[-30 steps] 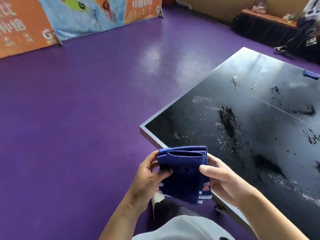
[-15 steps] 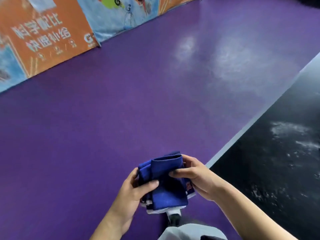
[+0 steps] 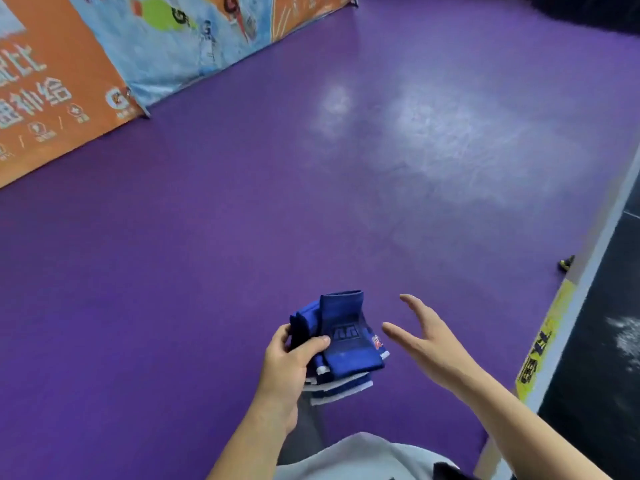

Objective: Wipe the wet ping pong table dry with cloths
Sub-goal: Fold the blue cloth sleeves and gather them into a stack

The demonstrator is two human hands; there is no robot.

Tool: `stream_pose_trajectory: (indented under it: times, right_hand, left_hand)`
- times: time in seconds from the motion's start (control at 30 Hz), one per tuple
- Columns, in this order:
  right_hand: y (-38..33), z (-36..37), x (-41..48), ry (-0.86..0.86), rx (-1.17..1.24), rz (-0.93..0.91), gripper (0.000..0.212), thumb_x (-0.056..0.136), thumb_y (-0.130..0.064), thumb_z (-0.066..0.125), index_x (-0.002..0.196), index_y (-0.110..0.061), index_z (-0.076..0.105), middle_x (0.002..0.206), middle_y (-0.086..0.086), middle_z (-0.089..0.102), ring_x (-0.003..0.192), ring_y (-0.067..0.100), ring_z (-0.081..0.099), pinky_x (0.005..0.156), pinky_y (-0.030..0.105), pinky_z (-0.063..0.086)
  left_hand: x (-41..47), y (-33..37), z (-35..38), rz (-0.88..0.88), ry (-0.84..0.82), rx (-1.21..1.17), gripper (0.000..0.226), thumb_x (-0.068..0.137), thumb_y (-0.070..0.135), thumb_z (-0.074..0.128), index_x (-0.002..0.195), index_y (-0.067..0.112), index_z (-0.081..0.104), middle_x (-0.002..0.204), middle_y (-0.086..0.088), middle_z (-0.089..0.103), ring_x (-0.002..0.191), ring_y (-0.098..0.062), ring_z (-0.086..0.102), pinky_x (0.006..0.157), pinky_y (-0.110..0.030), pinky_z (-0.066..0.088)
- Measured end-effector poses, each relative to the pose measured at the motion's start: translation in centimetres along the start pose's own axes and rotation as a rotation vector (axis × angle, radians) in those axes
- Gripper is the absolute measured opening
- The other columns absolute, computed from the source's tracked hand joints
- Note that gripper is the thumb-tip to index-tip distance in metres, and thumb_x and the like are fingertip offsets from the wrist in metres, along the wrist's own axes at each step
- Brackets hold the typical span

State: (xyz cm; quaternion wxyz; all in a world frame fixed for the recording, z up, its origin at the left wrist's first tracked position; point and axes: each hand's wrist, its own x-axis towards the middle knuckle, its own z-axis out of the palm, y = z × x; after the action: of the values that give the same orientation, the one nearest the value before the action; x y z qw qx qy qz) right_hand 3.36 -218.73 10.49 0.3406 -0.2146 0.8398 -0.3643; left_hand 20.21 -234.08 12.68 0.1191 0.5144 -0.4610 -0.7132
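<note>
A folded dark blue cloth (image 3: 341,341) with white edging and a small logo is gripped by my left hand (image 3: 289,367), thumb on top, low in the middle of the view over the floor. My right hand (image 3: 431,344) hovers just right of the cloth with its fingers spread and straight, touching nothing. The black ping pong table (image 3: 609,341) shows only as a strip at the right edge, with a pale rim, a yellow label on its side and wet smears on top.
Purple floor (image 3: 242,220) fills most of the view. Orange and blue printed barrier boards (image 3: 86,74) stand along the far left. A small dark and yellow object (image 3: 566,263) lies on the floor by the table's rim.
My right hand has let go of the cloth and moved off to the right, fingers spread. The left hand keeps hold of it. The view has swung further left, leaving less table in sight.
</note>
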Motion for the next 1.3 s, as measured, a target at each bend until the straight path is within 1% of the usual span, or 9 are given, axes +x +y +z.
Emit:
stream_pose_trajectory:
  times: [0.17, 0.33, 0.4, 0.63, 0.77, 0.87, 1.03, 1.2, 1.3]
  right_hand:
    - [-2.2, -2.4, 5.3, 0.105, -0.413, 0.204, 0.077, 0.092, -0.067, 0.048, 0.156, -0.035, 0.021, 0.165, -0.004, 0.019, 0.153, 0.019, 0.007, 0.122, 0.041, 0.015]
    - [-4.7, -5.0, 9.0, 0.309, -0.433, 0.324, 0.072, 0.094, -0.065, 0.045, 0.156, -0.039, 0.019, 0.166, -0.006, 0.014, 0.154, 0.017, 0.002, 0.121, 0.040, 0.011]
    - [-3.9, -5.9, 9.7, 0.355, -0.408, 0.422, 0.073, 0.094, -0.065, 0.044, 0.156, -0.039, 0.018, 0.167, -0.006, 0.012, 0.154, 0.018, -0.001, 0.121, 0.042, 0.011]
    - [3.1, -13.7, 16.7, 0.533, -0.192, 0.731, 0.072, 0.093, -0.070, 0.039, 0.156, -0.039, 0.019, 0.167, -0.005, 0.014, 0.154, 0.021, 0.002, 0.121, 0.047, 0.015]
    - [5.2, -21.5, 22.6, 0.578, -0.017, 0.746, 0.073, 0.094, -0.070, 0.038, 0.157, -0.039, 0.018, 0.167, -0.005, 0.011, 0.155, 0.022, 0.000, 0.123, 0.049, 0.012]
    - [6.4, -29.2, 26.0, 0.671, 0.015, 0.707, 0.071, 0.095, -0.068, 0.038, 0.156, -0.038, 0.020, 0.167, -0.006, 0.012, 0.155, 0.019, 0.001, 0.124, 0.048, 0.012]
    - [9.3, -40.7, 31.1, 0.783, 0.017, 0.699, 0.071, 0.095, -0.067, 0.038, 0.156, -0.036, 0.022, 0.166, -0.006, 0.013, 0.154, 0.018, 0.002, 0.124, 0.046, 0.010]
    - [12.3, -46.7, 34.7, 0.806, 0.082, 0.754, 0.069, 0.095, -0.066, 0.040, 0.156, -0.036, 0.025, 0.165, -0.008, 0.017, 0.153, 0.014, 0.004, 0.124, 0.045, 0.008]
    - [15.1, -50.3, 37.0, 0.718, 0.155, 0.829, 0.072, 0.095, -0.068, 0.039, 0.157, -0.037, 0.019, 0.167, -0.007, 0.009, 0.154, 0.017, -0.001, 0.124, 0.046, 0.005]
  left_hand:
    - [11.2, 9.9, 3.3, -0.021, -0.209, 0.068, 0.026, 0.084, 0.006, 0.074, 0.108, 0.011, 0.065, 0.107, -0.012, 0.075, 0.091, -0.033, 0.072, 0.077, -0.046, 0.056]
    - [20.1, 16.2, 11.1, -0.110, -0.397, 0.127, 0.024, 0.089, 0.011, 0.068, 0.111, 0.014, 0.060, 0.089, -0.007, 0.070, 0.062, -0.017, 0.066, 0.045, -0.026, 0.049]
    - [22.3, 16.5, 14.8, -0.143, -0.437, 0.180, 0.026, 0.088, 0.015, 0.069, 0.112, 0.016, 0.059, 0.089, -0.005, 0.069, 0.061, -0.017, 0.064, 0.044, -0.024, 0.047]
    - [27.9, 16.6, 28.6, -0.248, -0.637, 0.414, 0.034, 0.085, 0.012, 0.073, 0.117, 0.008, 0.063, 0.091, -0.010, 0.074, 0.072, -0.027, 0.068, 0.061, -0.035, 0.051]
    - [31.0, 19.7, 38.7, -0.223, -0.671, 0.540, 0.034, 0.086, 0.010, 0.071, 0.117, 0.004, 0.061, 0.095, -0.016, 0.075, 0.072, -0.032, 0.067, 0.059, -0.036, 0.052]
    - [32.3, 23.1, 47.5, -0.162, -0.695, 0.580, 0.029, 0.084, 0.009, 0.073, 0.111, 0.007, 0.063, 0.102, -0.018, 0.075, 0.079, -0.034, 0.069, 0.071, -0.046, 0.054]
    - [33.4, 25.6, 60.9, -0.084, -0.787, 0.591, 0.024, 0.087, 0.012, 0.070, 0.109, 0.014, 0.063, 0.090, -0.008, 0.076, 0.067, -0.026, 0.068, 0.053, -0.030, 0.050]
    - [35.5, 24.1, 70.9, -0.207, -0.792, 0.669, 0.018, 0.088, 0.010, 0.068, 0.104, 0.013, 0.061, 0.071, -0.004, 0.070, 0.043, -0.016, 0.060, 0.033, -0.024, 0.041]
    - [37.8, 22.6, 78.3, -0.268, -0.805, 0.721, 0.017, 0.086, 0.011, 0.070, 0.100, 0.015, 0.060, 0.073, -0.005, 0.071, 0.046, -0.019, 0.061, 0.037, -0.025, 0.044]
